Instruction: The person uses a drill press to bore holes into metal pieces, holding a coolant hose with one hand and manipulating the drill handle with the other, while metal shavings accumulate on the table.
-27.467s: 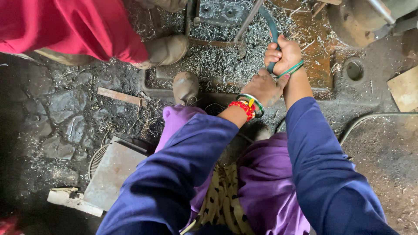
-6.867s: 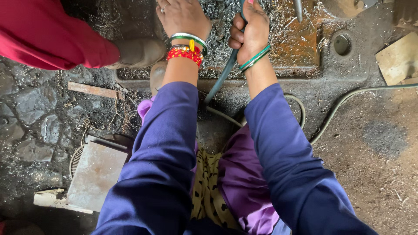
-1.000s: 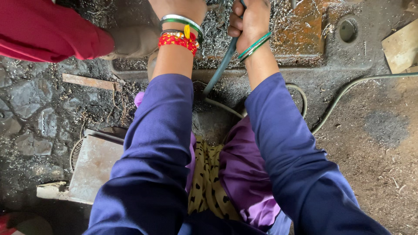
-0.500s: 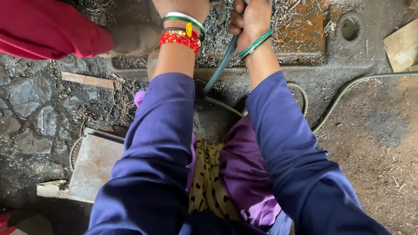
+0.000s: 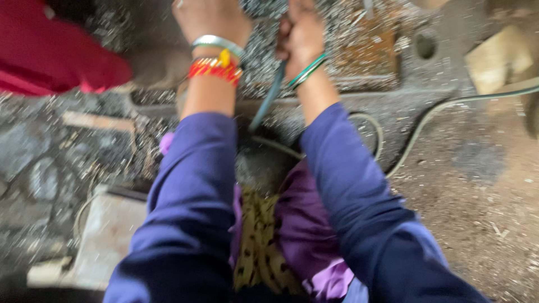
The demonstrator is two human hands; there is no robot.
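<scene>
Fingers [image 5: 296, 35] of the right hand [image 5: 300, 39] wrapped tight around the blue-green metal lever handle [image 5: 268, 100], which slants down from the fist toward the dark gap between the two forearms. Fingers of the left hand [image 5: 210, 19] cut off by the top edge — impossible to tell whether spread or curled, or what lies under them. Only knuckles and wrist visible, with a silver bangle and red beaded bracelets [image 5: 214, 67].

Compared with half a second ago: nearly the same pose, both blue-sleeved arms still reaching forward over the purple cloth [image 5: 306, 224] on the lap, right fist still clamped on the handle. View shifted slightly, hands a touch lower in frame, and everything far blurrier — heavy motion smear now.

Hard to make out: upper end of the handle, lost beyond the frame's top; lower end, lost in shadow. Grey machine base strewn with silvery metal shavings [image 5: 359, 33] only a speckled smudge. Rusty brown plate [image 5: 365, 53] just right of the right hand, edges soft. Thin pale hose [image 5: 443, 109] curving across the dirt floor at right. Red garment [image 5: 50, 53] of another person at upper left, cropped. Flat grey slab [image 5: 109, 235] at lower left, partly hidden behind the left sleeve.
</scene>
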